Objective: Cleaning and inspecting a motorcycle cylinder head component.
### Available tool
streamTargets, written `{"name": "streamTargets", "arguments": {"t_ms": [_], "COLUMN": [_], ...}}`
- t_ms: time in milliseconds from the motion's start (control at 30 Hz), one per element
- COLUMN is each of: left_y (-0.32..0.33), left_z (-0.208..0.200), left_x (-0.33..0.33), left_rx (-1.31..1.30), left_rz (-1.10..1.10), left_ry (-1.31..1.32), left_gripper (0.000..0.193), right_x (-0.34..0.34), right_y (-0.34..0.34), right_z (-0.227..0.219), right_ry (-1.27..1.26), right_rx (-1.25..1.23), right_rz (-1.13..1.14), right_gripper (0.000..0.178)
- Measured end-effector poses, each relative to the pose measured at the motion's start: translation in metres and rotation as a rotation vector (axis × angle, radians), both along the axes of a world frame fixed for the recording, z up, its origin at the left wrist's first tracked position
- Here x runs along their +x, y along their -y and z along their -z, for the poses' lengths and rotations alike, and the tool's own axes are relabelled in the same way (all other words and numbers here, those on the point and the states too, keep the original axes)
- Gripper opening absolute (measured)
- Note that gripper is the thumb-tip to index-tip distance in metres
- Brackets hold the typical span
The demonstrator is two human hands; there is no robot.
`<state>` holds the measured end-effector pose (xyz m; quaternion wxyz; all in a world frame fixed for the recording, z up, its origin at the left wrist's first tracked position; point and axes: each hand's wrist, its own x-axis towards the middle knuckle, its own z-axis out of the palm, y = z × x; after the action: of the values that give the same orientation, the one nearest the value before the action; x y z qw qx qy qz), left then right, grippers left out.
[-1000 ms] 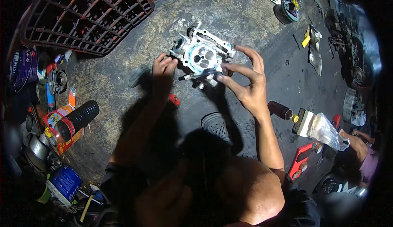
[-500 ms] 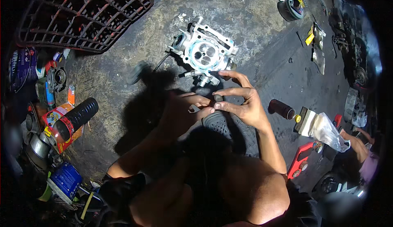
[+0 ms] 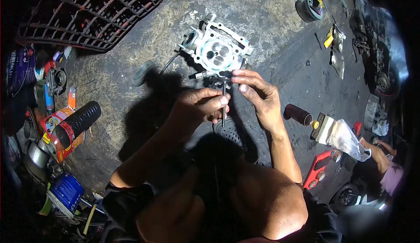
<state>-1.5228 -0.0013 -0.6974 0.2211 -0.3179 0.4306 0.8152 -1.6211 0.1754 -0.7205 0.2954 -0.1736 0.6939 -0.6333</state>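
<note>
Black crate (image 3: 82, 7) and ribbed bottle (image 3: 83, 117) lie left of the hands (image 3: 265, 102).

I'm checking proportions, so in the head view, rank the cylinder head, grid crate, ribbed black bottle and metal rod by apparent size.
1. Grid crate, cropped at top
2. Cylinder head
3. Ribbed black bottle
4. Metal rod

The bare left hand (image 3: 199, 104) closes in a pinch, thumb pressed toward the fingers, fingertips pointing right. Its bare, shadowed left forearm (image 3: 149, 148) slants up from lower left. The bare right hand (image 3: 264, 100) stretches its fingers leftward, thumb parted below; the bare, lit right forearm (image 3: 284, 155) rises steeply beneath.
</note>
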Motion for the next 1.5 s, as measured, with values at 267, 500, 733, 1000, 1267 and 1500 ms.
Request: {"name": "streamTargets", "arguments": {"t_ms": [267,500,733,1000,1267,1500], "left_y": [-0.002,-0.001,0.005,0.011,0.087,0.211], "left_z": [-0.002,-0.006,0.001,0.018,-0.035,-0.152], "left_x": [0.007,0.007,0.010,0.008,-0.001,-0.004], "left_rx": [-0.028,0.082,0.177,0.229,-0.277,-0.953], "left_rz": [0.053,0.078,0.035,-0.071,-0.542,-0.853], "left_ry": [-0.095,-0.067,-0.086,-0.394,-0.567,-0.979], "left_gripper": [0.024,0.029,0.029,0.028,0.019,0.022], "right_x": [0.003,0.004,0.000,0.001,0.001,0.000], "right_y": [0.009,0.007,0.014,0.003,0.011,0.011], "right_z": [0.001,-0.002,0.001,-0.001,0.009,-0.002], "right_ry": [-0.010,0.029,-0.022,-0.034,-0.011,-0.088], "right_rx": [-0.041,-0.080,-0.107,0.026,-0.063,-0.031], "right_rz": [0.039,0.055,0.030,0.114,0.117,0.126], "right_gripper": [0.012,0.011,0.010,0.006,0.003,0.003]}}
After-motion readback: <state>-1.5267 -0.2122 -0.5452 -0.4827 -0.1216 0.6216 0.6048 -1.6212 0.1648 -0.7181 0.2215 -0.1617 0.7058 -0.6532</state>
